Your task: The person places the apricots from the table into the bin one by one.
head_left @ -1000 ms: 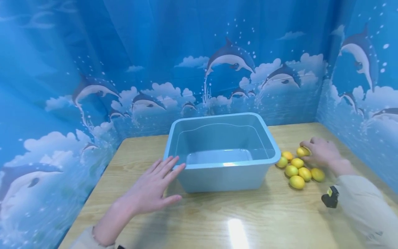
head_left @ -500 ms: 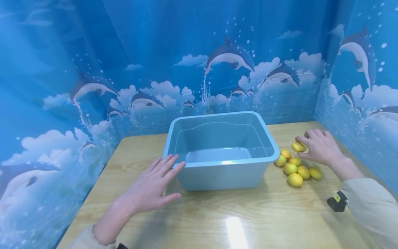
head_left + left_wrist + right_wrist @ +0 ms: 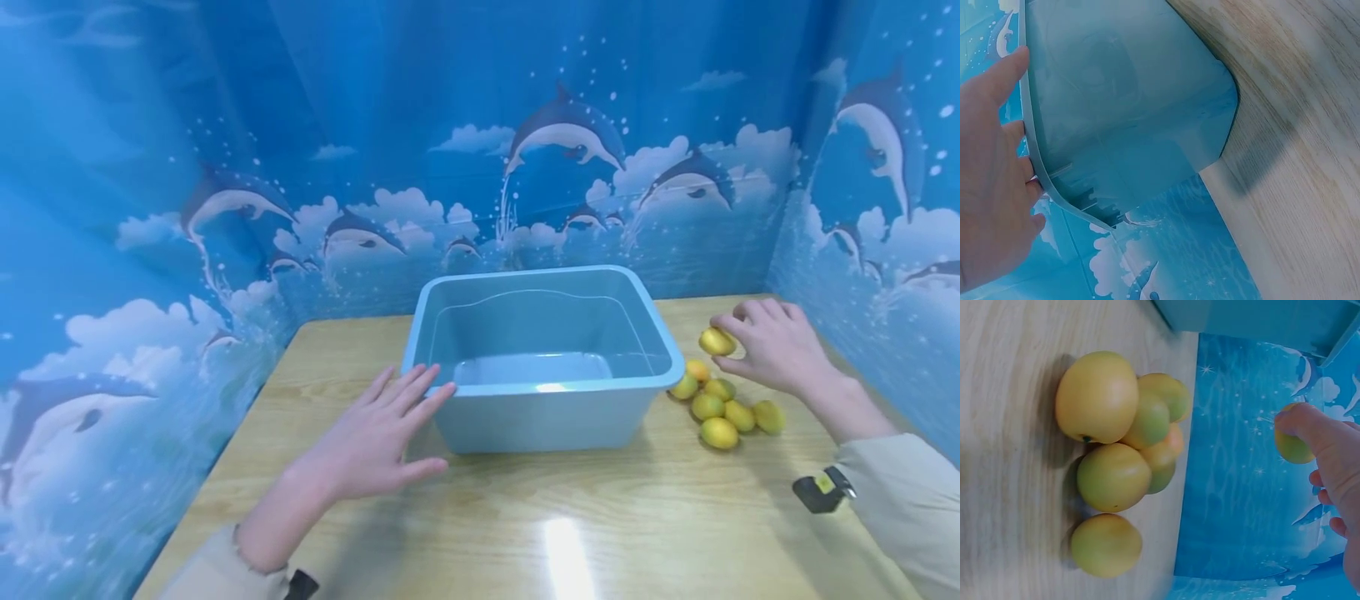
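Observation:
Between thumb and fingers, my right hand (image 3: 776,346) pinches one yellow citrus fruit (image 3: 717,341), raised above a loose cluster of similar fruit (image 3: 720,433). The right wrist view shows this held fruit (image 3: 1293,440) as rounded and yellow-green, partly covered by the thumb. My left hand (image 3: 367,446) has its fingers straight, with fingertips right at the near left rim of a light-blue plastic bin (image 3: 540,421). Seen from the left wrist, the fingers lie along the bin's rim (image 3: 1032,147). No fruit shows inside the bin in the head view.
Several yellow-green fruit (image 3: 1116,478) lie close together on the wooden table (image 3: 480,517), just right of the bin. Blue curtains (image 3: 420,108) printed with dolphins hang along the back and both sides of the table.
My right hand has lifted one fruit up from the cluster and shifted slightly toward the bin. My left hand stays at the rim; the view has tilted a little.

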Demonstrator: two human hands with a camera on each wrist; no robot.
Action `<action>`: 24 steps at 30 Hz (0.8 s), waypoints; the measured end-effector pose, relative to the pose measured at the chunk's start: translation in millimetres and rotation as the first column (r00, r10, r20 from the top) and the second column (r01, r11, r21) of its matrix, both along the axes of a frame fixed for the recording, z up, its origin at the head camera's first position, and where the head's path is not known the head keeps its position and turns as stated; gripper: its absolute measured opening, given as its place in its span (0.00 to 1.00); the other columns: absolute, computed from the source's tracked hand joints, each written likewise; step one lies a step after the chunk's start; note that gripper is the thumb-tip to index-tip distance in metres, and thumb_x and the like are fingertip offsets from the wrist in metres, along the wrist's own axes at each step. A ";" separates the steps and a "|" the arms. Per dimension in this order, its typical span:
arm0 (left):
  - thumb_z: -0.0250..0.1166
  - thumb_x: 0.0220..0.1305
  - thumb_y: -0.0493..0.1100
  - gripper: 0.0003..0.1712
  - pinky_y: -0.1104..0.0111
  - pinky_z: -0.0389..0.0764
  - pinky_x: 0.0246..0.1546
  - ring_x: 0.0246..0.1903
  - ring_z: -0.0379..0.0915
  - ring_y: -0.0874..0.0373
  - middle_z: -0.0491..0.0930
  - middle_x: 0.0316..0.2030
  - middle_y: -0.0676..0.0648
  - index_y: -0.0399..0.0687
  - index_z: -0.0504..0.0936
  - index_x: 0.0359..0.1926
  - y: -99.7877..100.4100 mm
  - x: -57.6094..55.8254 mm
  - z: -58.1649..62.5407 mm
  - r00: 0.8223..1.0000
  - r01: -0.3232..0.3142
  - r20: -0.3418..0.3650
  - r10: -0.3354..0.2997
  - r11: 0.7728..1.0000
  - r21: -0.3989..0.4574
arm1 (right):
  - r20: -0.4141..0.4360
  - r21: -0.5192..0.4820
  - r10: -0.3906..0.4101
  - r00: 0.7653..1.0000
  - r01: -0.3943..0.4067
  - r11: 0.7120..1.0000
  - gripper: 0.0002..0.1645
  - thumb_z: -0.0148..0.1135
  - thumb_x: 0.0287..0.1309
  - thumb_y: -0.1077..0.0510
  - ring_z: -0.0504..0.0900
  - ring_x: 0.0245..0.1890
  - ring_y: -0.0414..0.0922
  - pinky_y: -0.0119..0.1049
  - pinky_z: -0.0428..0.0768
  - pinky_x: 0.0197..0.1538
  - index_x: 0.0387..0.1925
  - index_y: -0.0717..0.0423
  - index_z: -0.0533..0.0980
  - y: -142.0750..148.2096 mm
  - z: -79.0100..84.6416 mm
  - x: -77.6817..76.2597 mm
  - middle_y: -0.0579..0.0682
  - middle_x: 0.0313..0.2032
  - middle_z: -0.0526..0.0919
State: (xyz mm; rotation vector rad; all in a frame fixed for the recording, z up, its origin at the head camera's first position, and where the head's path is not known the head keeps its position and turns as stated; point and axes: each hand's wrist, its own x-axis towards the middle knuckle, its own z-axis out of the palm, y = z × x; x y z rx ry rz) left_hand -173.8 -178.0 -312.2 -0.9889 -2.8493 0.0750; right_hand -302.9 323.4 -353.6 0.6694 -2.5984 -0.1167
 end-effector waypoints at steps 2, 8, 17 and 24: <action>0.39 0.60 0.75 0.47 0.52 0.35 0.68 0.69 0.40 0.48 0.41 0.71 0.45 0.55 0.48 0.73 0.8 -0.6 0.0 1.000 0.007 -0.020 -0.007 1.000 -0.014 | -0.004 -0.011 -0.005 1.000 0.005 1.000 0.29 0.74 0.34 0.49 0.69 0.40 0.61 0.59 0.66 0.38 0.42 0.55 0.77 -0.1 2.2 1.1 0.59 0.37 0.72; 0.39 0.60 0.75 0.47 0.53 0.35 0.68 0.69 0.42 0.48 0.43 0.71 0.45 0.54 0.49 0.72 1.3 -2.2 -0.3 0.998 0.022 -0.064 -0.025 0.999 -0.043 | -0.013 -0.039 -0.018 1.000 0.018 0.999 0.30 0.74 0.35 0.49 0.68 0.39 0.60 0.58 0.65 0.39 0.44 0.55 0.77 -2.8 14.6 3.4 0.59 0.37 0.72; 0.41 0.60 0.74 0.47 0.54 0.35 0.68 0.69 0.43 0.48 0.44 0.71 0.44 0.53 0.50 0.72 0.1 -2.1 -0.4 0.996 0.040 -0.081 -0.043 0.998 -0.039 | -0.110 -0.053 0.123 0.986 -0.130 0.990 0.30 0.74 0.32 0.50 0.69 0.38 0.59 0.53 0.66 0.34 0.43 0.54 0.78 -15.0 49.5 3.3 0.58 0.37 0.73; 0.42 0.61 0.73 0.47 0.54 0.38 0.68 0.69 0.39 0.50 0.44 0.71 0.44 0.53 0.49 0.72 -0.9 -1.5 -1.3 0.997 0.038 -0.069 -0.040 0.999 -0.032 | -0.143 -0.028 0.227 0.963 -0.233 0.972 0.28 0.72 0.33 0.51 0.69 0.39 0.58 0.55 0.67 0.36 0.42 0.53 0.78 -36.5 77.5 0.2 0.57 0.37 0.75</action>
